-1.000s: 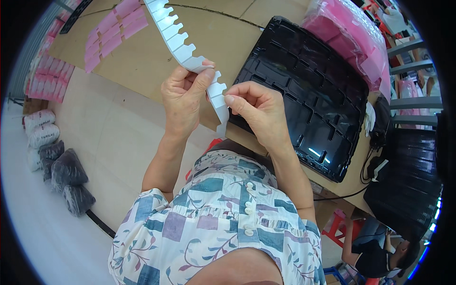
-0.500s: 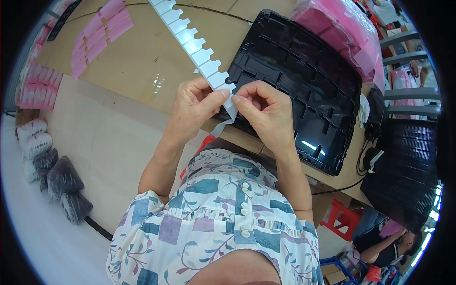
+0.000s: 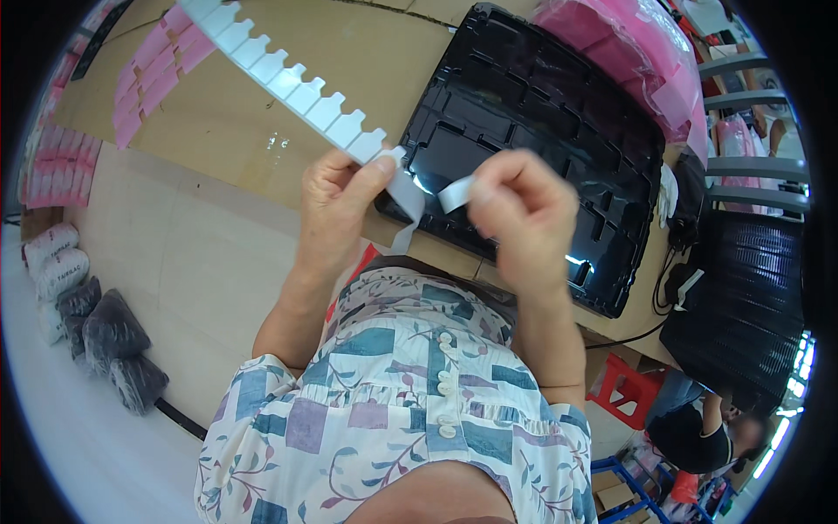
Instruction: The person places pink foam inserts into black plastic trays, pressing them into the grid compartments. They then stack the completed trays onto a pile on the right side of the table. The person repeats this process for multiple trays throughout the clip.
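My left hand [image 3: 336, 201] pinches the near end of a long white strip of tabbed stickers [image 3: 301, 94] between thumb and fingers. The strip runs up and left over the table, its notched tabs on the right side. A bare, curling tail of backing [image 3: 406, 199] hangs below that grip. To the right, my blurred right hand [image 3: 528, 218] is closed on a small white sticker [image 3: 456, 196], now apart from the strip. Behind and under the right hand lies a glossy black plastic tray [image 3: 532, 113] with moulded ridges and recesses.
Pink sheets [image 3: 157, 74] lie at the table's far left. Pink pieces in clear plastic [image 3: 620, 52] sit beyond the tray. A stack of black trays [image 3: 742, 297] stands at right, near a dark cable. A red stool [image 3: 624, 389] and another person [image 3: 698, 437] are at lower right.
My right hand has pulled away to the right with one small sticker, leaving the strip's end. My left hand and the strip have shifted slightly left.
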Action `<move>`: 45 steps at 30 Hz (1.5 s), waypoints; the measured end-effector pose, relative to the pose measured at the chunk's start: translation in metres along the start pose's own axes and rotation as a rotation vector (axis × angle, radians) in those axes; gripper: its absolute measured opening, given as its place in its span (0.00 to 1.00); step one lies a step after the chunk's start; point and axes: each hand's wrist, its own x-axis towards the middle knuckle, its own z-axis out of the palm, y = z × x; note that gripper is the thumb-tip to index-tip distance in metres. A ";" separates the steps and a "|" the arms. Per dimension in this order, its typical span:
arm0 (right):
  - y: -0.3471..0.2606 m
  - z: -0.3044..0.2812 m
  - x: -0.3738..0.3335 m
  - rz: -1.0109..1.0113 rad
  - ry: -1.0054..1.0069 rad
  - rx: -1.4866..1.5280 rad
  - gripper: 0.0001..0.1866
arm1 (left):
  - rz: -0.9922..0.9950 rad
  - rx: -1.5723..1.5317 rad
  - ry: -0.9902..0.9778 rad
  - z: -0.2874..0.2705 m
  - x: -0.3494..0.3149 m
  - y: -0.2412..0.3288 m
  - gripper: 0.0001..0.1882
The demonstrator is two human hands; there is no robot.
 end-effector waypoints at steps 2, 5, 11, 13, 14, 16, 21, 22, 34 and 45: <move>-0.007 -0.024 0.018 0.051 -0.019 -0.190 0.04 | -0.011 -0.017 -0.289 -0.034 0.006 0.004 0.05; -0.008 -0.036 0.028 0.006 -0.244 -0.658 0.06 | 0.089 0.078 -0.614 -0.063 0.011 0.012 0.12; 0.004 -0.030 0.044 -0.101 -0.419 -0.996 0.08 | 0.040 0.292 -0.567 -0.040 -0.003 0.007 0.10; 0.005 -0.028 0.046 -0.097 -0.422 -1.023 0.08 | 0.013 0.388 -0.502 -0.038 -0.005 0.005 0.11; 0.006 -0.027 0.047 -0.093 -0.418 -1.036 0.08 | -0.003 0.344 -0.496 -0.040 -0.005 0.004 0.11; 0.008 -0.025 0.046 -0.079 -0.401 -1.062 0.07 | -0.042 0.252 -0.494 -0.041 -0.004 0.002 0.13; 0.028 -0.019 0.041 -0.293 -0.280 -1.330 0.08 | -0.083 0.302 -0.461 -0.037 -0.001 0.004 0.13; 0.028 -0.018 0.040 -0.284 -0.279 -1.345 0.08 | -0.095 0.300 -0.446 -0.036 -0.002 0.005 0.13; 0.026 -0.016 0.047 -0.260 -0.278 -1.328 0.05 | -0.147 0.271 -0.419 -0.033 0.002 0.006 0.12; 0.032 -0.005 0.036 -0.657 -0.459 -1.592 0.07 | -0.231 0.240 -0.414 -0.034 0.006 0.008 0.11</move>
